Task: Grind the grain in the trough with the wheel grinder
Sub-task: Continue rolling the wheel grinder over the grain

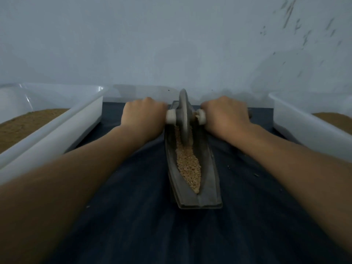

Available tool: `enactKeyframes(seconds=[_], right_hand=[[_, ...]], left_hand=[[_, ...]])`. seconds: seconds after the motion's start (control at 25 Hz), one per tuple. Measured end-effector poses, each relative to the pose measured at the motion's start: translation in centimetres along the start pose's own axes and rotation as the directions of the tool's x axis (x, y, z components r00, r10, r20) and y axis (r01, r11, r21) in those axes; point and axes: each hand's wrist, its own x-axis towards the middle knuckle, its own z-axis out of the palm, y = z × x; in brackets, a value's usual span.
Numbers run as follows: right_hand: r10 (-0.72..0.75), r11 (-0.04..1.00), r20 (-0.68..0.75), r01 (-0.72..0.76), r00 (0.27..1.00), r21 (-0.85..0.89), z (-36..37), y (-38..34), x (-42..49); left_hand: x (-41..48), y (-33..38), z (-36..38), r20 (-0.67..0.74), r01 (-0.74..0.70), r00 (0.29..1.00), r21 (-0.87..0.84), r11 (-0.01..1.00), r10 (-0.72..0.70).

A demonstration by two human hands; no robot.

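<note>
Where the dark trough [210, 168] lies lengthwise on the blue cloth [171, 235], we see tan grain [187, 164] heaped along its groove, w/ the wheel grinder [183, 111] upright at the far end. Left tub [57, 130] & right tub [304, 128], both white, hold brown meal [24, 122]. Our left hand [142, 115] & right hand [224, 115] grip its white handles [170, 116], fingers curled tight.

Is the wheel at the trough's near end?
No, the wheel stands at the far end of the trough, with the grain mostly nearer.
</note>
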Motion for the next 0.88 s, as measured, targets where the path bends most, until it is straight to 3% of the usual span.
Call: enactKeyframes(seconds=[0.12, 0.2, 0.32, 0.36, 0.48, 0.6, 0.72, 0.8, 0.88], right_hand=[[-0.170, 0.982, -0.153, 0.153, 0.974, -0.113, 0.1, 1.6, -4.8], [-0.142, 0.987, -0.274, 0.114, 0.951, -0.116, 0.2, 1.9, -6.4], [-0.014, 0.997, -0.208, -0.002, 0.978, -0.078, 1.3, 0.8, -3.8], [0.044, 0.999, -0.120, -0.047, 0.992, -0.020, 1.2, 0.2, -2.6], [0.044, 0.998, 0.019, -0.045, 0.999, 0.035, 0.6, -0.1, -1.1], [-0.139, 0.989, -0.139, 0.131, 0.981, -0.066, 0.2, 1.7, -4.8], [-0.134, 0.989, -0.276, 0.112, 0.952, -0.094, 0.2, 1.9, -6.8], [-0.086, 0.992, -0.235, 0.062, 0.968, -0.109, 1.2, 1.0, -4.9], [0.021, 0.999, -0.074, -0.018, 0.997, 0.033, 0.6, 0.2, -1.5]], left_hand=[[-5.0, -1.3, -0.4, -0.166, -0.185, 0.968, 0.031, 0.982, 0.188], [-5.9, -1.7, -0.7, -0.242, -0.216, 0.944, 0.065, 0.974, 0.225], [-3.1, -0.3, -0.3, -0.178, -0.083, 0.979, 0.112, 0.990, 0.102], [-1.6, 0.2, -0.3, -0.123, -0.054, 0.990, 0.116, 0.992, 0.068], [0.3, 0.3, -0.9, 0.020, -0.072, 0.997, 0.079, 0.994, 0.071], [-3.8, -1.4, -1.1, -0.067, -0.225, 0.972, 0.037, 0.974, 0.227], [-5.6, -2.1, -1.0, -0.201, -0.272, 0.936, 0.115, 0.955, 0.290], [-3.6, -1.4, -0.5, -0.134, -0.181, 0.971, 0.144, 0.973, 0.200], [0.1, -0.2, -0.7, -0.009, -0.067, 0.998, 0.084, 0.994, 0.068]])
